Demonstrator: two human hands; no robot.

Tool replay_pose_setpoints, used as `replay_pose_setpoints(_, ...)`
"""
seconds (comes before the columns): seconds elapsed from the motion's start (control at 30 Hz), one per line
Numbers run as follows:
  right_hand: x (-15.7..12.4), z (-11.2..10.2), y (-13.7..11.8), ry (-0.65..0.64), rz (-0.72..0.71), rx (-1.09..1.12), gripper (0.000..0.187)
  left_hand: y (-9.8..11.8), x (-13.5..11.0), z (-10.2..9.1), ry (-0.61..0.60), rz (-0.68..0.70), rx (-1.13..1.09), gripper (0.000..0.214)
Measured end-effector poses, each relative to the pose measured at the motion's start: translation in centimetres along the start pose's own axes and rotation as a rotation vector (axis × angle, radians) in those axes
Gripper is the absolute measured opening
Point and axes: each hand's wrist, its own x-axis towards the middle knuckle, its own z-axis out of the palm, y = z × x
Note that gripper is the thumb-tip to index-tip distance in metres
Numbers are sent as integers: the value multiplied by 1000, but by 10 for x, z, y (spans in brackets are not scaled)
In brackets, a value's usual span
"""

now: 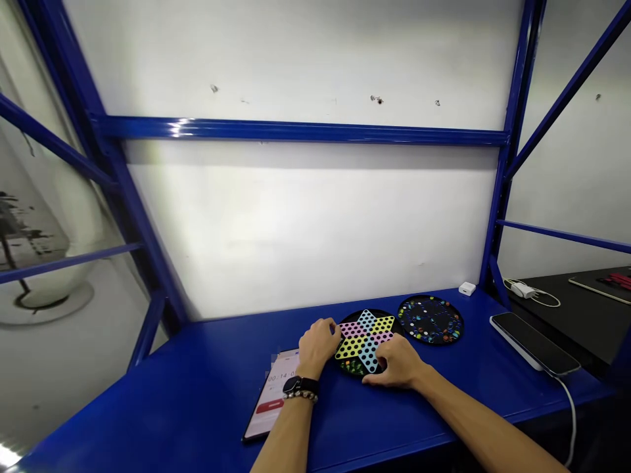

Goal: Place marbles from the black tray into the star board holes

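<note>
Head view: star board [365, 340] between both hands' fingers, over round black tray [399, 327]. Left hand [319, 343]: fingers curled by board's edge. Right hand [401, 363]: thumb spread from bent fingers. Pinching, either: cannot tell.

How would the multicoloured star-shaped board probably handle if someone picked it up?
Probably light for its size: the star-shaped board looks thin and is dotted with holes. Likely fairly stiff, since its points show no obvious sagging over the dark round tray. It seems unlikely to roll, being flat with angular corners.
</note>
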Motion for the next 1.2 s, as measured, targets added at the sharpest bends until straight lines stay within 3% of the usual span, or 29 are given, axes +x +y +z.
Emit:
replay_pose_setpoints(0.63, 0, -4, -1, -2, 40, 95, 49, 15, -11, 15, -101, 81, 243, 40)
replay_pose_setpoints(0.93, 0, -2, 0, 11, 36, 94, 50, 13, -10, 12, -177, 156, 266, 43)
replay_pose_setpoints(1.2, -1, -2, 1, 16, 56, 97, 53, 11, -10, 9, -168, 216, 231, 37)
